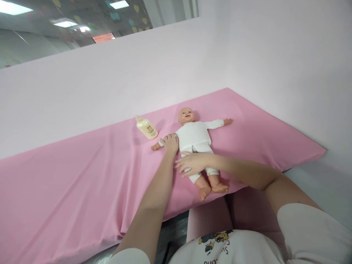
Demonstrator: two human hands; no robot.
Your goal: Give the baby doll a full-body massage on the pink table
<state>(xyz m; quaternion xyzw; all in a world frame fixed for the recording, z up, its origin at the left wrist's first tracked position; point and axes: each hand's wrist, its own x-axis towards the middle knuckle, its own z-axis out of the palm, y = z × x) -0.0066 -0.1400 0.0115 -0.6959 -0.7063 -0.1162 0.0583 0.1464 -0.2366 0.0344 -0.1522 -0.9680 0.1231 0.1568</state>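
Observation:
A baby doll (194, 134) with a white cloth body lies face up on a pink sheet (90, 190), its arms stretched out sideways. My left hand (171, 142) is wrapped over the doll's arm on the left, between shoulder and wrist; the doll's small hand shows beyond my fingers. Across the doll's thigh on the left rests my right hand (192, 163), palm down with the fingers spread. Both of the doll's bare feet point towards me. Left of its head, a cream-coloured pump bottle (147, 128) lies tilted on the sheet; its label is too small to read.
A pale wall (154, 69) runs along the back and right of the pink-covered surface. Above it at the upper left is a window or mirror (82, 22) with lights and coloured shapes. My lap (209, 218) is just below the front edge.

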